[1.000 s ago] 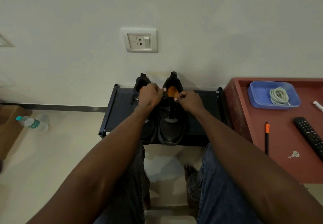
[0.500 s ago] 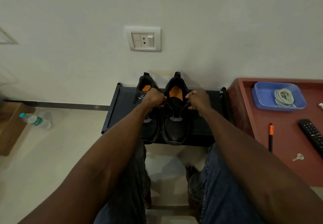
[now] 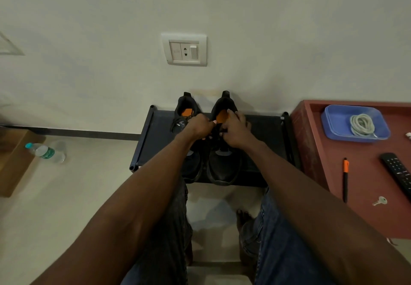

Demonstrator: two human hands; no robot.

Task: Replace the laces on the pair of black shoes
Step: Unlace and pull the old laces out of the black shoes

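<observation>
I see pair of black shoes on low black rack [image 3: 155,142] at frame centre, heels to wall. Right shoe [image 3: 223,164] under both my hands; left shoe [image 3: 186,115] just beside it, partly hidden by left forearm. Left hand [image 3: 199,125] curled, fingers pinching black lace [image 3: 215,131] at tongue. Right hand [image 3: 234,132] curled on same lace area, fingertips at collar. Red bench [image 3: 367,184] at right carries blue tray [image 3: 333,124] with coiled grey laces [image 3: 361,124].
</observation>
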